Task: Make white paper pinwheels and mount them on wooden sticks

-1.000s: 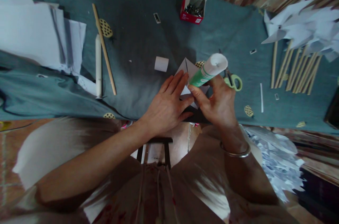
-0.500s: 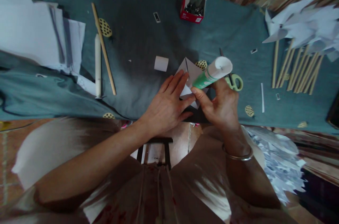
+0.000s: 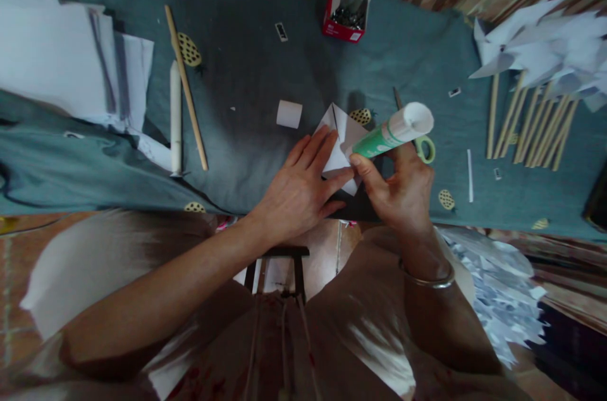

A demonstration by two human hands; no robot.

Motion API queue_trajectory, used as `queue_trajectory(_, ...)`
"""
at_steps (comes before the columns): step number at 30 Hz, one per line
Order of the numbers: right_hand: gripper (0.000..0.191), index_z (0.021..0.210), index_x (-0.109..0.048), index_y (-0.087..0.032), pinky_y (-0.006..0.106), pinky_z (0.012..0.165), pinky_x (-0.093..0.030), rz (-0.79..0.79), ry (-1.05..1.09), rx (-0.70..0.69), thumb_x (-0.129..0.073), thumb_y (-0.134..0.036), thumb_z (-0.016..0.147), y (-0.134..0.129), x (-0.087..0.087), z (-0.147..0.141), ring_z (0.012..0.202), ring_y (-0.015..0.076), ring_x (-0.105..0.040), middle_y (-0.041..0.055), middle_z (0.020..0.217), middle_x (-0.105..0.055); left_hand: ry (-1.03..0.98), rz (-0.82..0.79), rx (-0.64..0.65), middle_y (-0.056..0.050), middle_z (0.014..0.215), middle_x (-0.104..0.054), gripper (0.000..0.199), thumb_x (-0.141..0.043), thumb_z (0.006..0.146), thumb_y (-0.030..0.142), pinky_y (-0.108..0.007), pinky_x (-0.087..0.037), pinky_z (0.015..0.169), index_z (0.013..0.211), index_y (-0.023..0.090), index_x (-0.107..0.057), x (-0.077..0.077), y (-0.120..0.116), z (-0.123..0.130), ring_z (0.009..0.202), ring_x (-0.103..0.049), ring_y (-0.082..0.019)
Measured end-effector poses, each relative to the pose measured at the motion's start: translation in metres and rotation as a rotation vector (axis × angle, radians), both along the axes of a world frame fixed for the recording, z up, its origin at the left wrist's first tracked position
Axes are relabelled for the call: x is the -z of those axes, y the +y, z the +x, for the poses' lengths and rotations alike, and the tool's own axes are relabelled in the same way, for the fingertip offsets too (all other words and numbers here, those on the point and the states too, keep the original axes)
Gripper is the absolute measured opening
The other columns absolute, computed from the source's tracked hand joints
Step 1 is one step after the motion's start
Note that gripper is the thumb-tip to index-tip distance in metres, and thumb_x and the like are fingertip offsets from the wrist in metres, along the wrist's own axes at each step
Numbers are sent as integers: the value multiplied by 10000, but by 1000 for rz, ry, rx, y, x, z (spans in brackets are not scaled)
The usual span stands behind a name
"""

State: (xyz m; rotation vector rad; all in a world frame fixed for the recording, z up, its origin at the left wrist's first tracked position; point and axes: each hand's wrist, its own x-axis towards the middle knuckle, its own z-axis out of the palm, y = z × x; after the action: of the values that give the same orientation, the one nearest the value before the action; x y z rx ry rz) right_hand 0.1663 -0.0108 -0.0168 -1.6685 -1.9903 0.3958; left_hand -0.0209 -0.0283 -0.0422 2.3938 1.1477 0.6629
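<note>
- Paper (image 3: 353, 132), white and folded with pointed corners, lies on the green tablecloth (image 3: 237, 72) at the near edge, directly in front of the person.
- Left hand (image 3: 303, 189) rests palm down on it, holding nothing; its fingers are extended, index and middle close together, the tips on the paper's left part, the thumb held apart.
- Right hand (image 3: 403, 189) has its fingers closed around a green-and-white glue stick (image 3: 379, 138), tilted with its white end up and to the right; the lower end is at the paper, though whether it touches cannot be told.
- White cap (image 3: 289, 114) lies just left of the paper.
- Scissors (image 3: 425, 149) with light green handles lie partly hidden behind the right hand and glue stick.
- Open red box (image 3: 344, 28) of small metal pieces stands at the far side.
- Wooden stick (image 3: 186, 88) crosses a white rod (image 3: 176, 119) to the left, near stacked sheets (image 3: 52, 53).
- White pinwheels (image 3: 545, 47) on sticks lie grouped far right, beyond a thin white strip (image 3: 470, 174).
</note>
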Motion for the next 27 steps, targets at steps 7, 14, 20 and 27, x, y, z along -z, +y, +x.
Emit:
queue_trajectory(7,288,1006,-609,-246,437,718,-568,-14,227,27,-607,-502,873,6,7,8,830,248,-690,64,897,-704,0,-3,8,-213,1570,-333,492,-718,820,337,-647,-316,1105,1278,203,-599,0,0,0,1453,-292,-423)
queue_trajectory(14,333,971,-624,-227,410,744,-558,-21,185,54,-633,-535,845,9,6,-1,782,221,-675,43,851,-700,-17,9,4,-203,1566,-343,504,-724,815,324,-654,-317,1099,1288,207,-593,2,0,0,1455,-293,-416)
queue_trajectory(20,309,1002,-627,-247,449,789,-534,-22,76,16,-600,-524,869,10,5,-7,848,255,-664,56,879,-680,-6,0,0,-205,1561,-356,459,-719,818,323,-654,-318,1100,1249,200,-621,0,0,1,1450,-304,-417)
queue_trajectory(27,296,940,-613,-269,466,753,-522,19,-11,16,-596,-552,855,12,4,-8,784,280,-659,49,810,-675,-10,0,-4,-211,1558,-360,456,-723,810,297,-662,-316,1101,1243,195,-624,0,0,1,1445,-313,-422)
